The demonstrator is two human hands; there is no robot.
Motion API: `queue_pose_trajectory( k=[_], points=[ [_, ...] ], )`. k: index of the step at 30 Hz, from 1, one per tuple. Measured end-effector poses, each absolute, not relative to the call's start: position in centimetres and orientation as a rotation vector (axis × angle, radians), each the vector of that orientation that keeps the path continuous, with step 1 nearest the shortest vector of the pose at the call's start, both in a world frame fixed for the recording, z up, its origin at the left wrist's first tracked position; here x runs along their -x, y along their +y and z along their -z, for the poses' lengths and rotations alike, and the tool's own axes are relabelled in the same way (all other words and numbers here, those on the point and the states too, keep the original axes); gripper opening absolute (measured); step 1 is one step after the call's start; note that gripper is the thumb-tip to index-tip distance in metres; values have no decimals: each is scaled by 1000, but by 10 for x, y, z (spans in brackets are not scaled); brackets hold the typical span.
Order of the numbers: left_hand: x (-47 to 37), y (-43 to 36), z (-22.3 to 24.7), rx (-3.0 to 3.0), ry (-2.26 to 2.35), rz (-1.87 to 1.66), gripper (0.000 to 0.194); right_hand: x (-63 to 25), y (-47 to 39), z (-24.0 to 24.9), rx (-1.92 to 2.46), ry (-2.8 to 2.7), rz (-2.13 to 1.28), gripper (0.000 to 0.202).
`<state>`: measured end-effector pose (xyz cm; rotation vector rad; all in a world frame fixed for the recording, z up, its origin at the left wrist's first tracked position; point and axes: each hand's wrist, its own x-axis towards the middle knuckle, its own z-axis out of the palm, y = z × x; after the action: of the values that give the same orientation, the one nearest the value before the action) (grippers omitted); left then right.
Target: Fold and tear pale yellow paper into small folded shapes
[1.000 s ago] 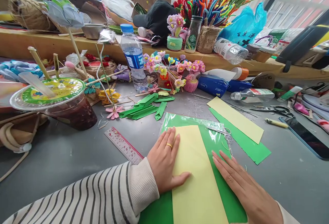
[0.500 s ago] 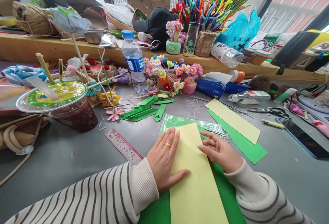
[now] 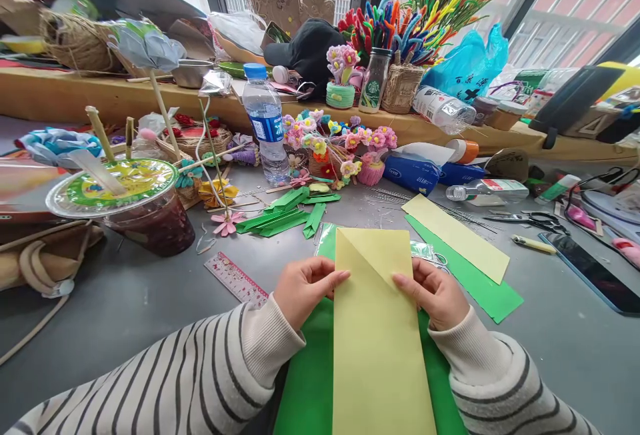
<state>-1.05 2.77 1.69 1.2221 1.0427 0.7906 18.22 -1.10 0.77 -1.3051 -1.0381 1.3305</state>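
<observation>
A long pale yellow paper strip [image 3: 379, 348] has a diagonal crease near its top end. My left hand [image 3: 310, 288] pinches its left edge between thumb and fingers. At the opposite edge, my right hand [image 3: 434, 290] grips the strip, thumb on top and fingers behind. Green paper [image 3: 307, 382] lies beneath, partly covered by the strip. Small scissors, mostly hidden behind the strip, show a handle [image 3: 441, 259] near my right hand. To the left lies a pink-edged ruler [image 3: 235, 278].
Folded green pieces [image 3: 280, 212] lie beyond the strip. Yellow [image 3: 457, 235] and green [image 3: 493, 295] strips, black-handled scissors [image 3: 545, 220] and a phone [image 3: 595, 272] are right. A lidded drink cup [image 3: 155, 222] and water bottle [image 3: 265, 128] stand left.
My left hand has gone from lying flat on the yellow strip to pinching its left edge. My right hand now holds the right edge. The strip's top end is squared, showing the diagonal crease.
</observation>
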Motion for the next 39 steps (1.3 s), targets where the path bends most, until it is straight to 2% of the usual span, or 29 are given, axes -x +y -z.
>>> queue_pose_trajectory(
  k=[6,11,25,39],
  points=[
    [11,28,-18,-1183,1059,-694,22,-176,-12,-12,1306,-956,-1325,29],
    [10,27,-17,-1292,1032,-633,23,-172,-14,-16,1450,-892,-1353,22],
    [10,28,-13,-1335,1069,-633,28,-165,-17,-16,1446,-900,-1394,25],
    [11,28,-14,-1188,1065,-733,24,-170,-15,-15,1470,-829,-1305,28]
  ],
)
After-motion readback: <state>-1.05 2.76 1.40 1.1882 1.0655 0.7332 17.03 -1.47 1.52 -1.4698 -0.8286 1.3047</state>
